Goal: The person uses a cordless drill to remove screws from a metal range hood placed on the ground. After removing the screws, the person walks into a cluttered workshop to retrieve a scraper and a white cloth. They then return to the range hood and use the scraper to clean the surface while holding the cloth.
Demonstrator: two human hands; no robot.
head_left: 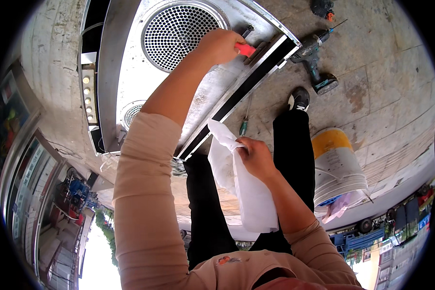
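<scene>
A metal range hood (193, 104) with a large round perforated grille (181, 31) lies in front of me. My left hand (220, 46) reaches across it, closed round the red handle of a scraper (246, 50). The scraper's dark blade end is at the hood's right inner edge; whether it touches there I cannot tell. Nearer my body, my right hand (257, 157) pinches a thin white sheet (251, 198), cloth or plastic, which hangs down over my lap. One corner of it reaches the hood's near right rim.
On the floor to the right lie a cordless drill (310, 55) and a loose battery-like part (322, 8). A green-handled screwdriver (244, 126) rests beside the hood's rim. A white and yellow bucket (338, 162) with a pink cloth (337, 207) stands right of my leg.
</scene>
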